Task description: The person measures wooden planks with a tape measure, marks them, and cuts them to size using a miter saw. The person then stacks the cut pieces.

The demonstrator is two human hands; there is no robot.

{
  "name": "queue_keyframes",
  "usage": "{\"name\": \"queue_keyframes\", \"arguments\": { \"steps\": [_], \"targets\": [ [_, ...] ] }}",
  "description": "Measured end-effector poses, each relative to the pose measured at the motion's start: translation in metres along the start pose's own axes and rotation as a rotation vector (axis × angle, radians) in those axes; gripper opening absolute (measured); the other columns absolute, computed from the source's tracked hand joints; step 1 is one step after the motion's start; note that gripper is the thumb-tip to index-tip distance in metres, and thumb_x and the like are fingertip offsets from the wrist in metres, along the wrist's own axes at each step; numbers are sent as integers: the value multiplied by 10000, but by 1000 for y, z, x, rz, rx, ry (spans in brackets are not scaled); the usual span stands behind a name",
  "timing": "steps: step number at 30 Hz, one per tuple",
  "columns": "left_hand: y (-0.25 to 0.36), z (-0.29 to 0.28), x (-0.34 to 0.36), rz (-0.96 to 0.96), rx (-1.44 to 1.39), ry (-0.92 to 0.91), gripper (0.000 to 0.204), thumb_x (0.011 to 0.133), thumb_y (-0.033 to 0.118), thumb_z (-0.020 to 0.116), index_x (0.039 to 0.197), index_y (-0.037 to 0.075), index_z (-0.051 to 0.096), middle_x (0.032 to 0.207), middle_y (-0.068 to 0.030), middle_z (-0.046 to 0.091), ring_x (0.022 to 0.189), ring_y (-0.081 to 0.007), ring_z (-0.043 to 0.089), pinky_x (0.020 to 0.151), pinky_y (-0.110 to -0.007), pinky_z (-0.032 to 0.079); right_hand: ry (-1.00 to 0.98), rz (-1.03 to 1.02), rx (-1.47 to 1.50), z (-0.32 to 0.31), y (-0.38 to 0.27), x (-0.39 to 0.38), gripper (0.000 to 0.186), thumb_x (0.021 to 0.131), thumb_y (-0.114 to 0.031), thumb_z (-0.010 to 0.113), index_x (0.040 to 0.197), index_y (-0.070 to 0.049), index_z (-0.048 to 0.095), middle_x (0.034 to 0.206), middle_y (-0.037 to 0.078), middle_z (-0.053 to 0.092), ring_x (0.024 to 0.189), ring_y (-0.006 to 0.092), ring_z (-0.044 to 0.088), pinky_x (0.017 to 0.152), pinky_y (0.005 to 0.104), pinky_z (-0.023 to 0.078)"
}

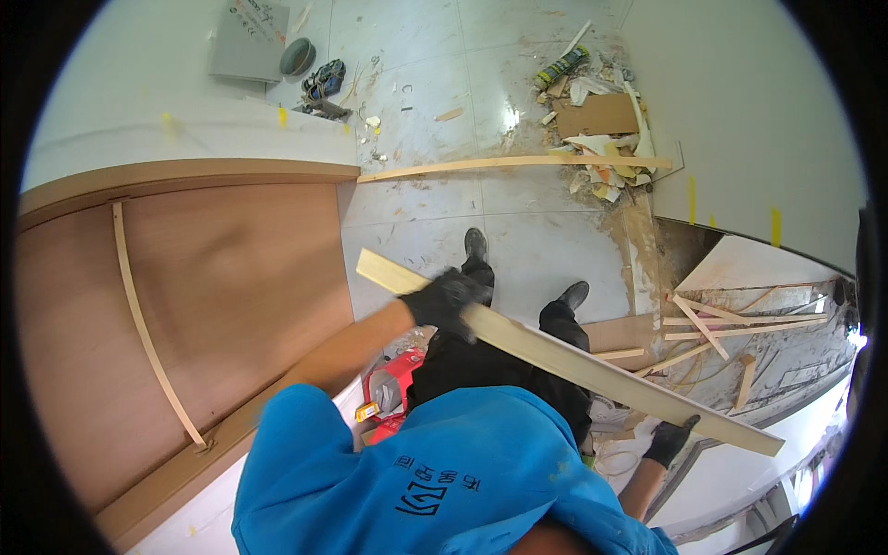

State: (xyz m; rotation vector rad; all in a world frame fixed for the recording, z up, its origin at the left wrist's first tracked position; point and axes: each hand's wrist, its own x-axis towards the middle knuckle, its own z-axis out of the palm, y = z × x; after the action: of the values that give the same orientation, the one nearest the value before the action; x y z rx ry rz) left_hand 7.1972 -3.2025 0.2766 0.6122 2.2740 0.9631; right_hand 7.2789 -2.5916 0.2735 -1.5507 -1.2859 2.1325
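A long, pale strip of trim board (573, 361) slants across the front of my body, its left end higher in the picture than its right. My left hand (446, 301), in a black glove, is wrapped over the board near its left end. Toward the right end my right hand (670, 440), also gloved in black, grips the lower edge, with part of its fingers hidden behind the board. Below it, my legs and black shoes show on the tiled floor.
A brown panelled frame (194, 171) lies at left, with a thin wooden strip across it. Another wooden strip (462, 168) spans the floor ahead. Debris and cardboard (597, 116) lie far right; loose battens (731, 319) lie right. A red bag (393, 381) sits by my left side.
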Motion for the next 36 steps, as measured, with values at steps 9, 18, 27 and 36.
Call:
{"name": "queue_keyframes", "arguments": {
  "steps": [9,18,27,36],
  "targets": [
    [-96,11,-21,-135,66,0,1039,537,440,814,1343,-13,341,1158,-251,525,1049,-403,497,932,-440,377,-215,-452,-1045,162,55,-207,443,996,-314,409,1258,43,412,1179,182,509,1027,241,503,939,344,417],
    [-99,-63,0,79,37,323,1030,465,355,782,1350,43,359,1252,-138,458,1162,-294,421,998,-434,315,-249,-127,-397,289,104,-254,536,974,-350,437,1306,64,359,1260,219,463,1160,271,466,1009,385,400],
    [-123,-52,22,-44,242,414,563,692,180,603,1204,-5,459,929,-126,528,892,-287,513,852,-413,393,-299,-991,-1539,311,93,-226,460,914,-206,571,1277,47,443,1224,241,514,1081,325,538,938,400,439],
    [-300,-25,11,-450,433,555,705,673,174,639,1309,20,376,1153,-161,485,1143,-306,439,1046,-444,277,-579,-1125,-1345,375,114,-107,315,824,-52,675,1097,57,562,1111,216,578,982,297,568,903,383,463]
  ]
}}
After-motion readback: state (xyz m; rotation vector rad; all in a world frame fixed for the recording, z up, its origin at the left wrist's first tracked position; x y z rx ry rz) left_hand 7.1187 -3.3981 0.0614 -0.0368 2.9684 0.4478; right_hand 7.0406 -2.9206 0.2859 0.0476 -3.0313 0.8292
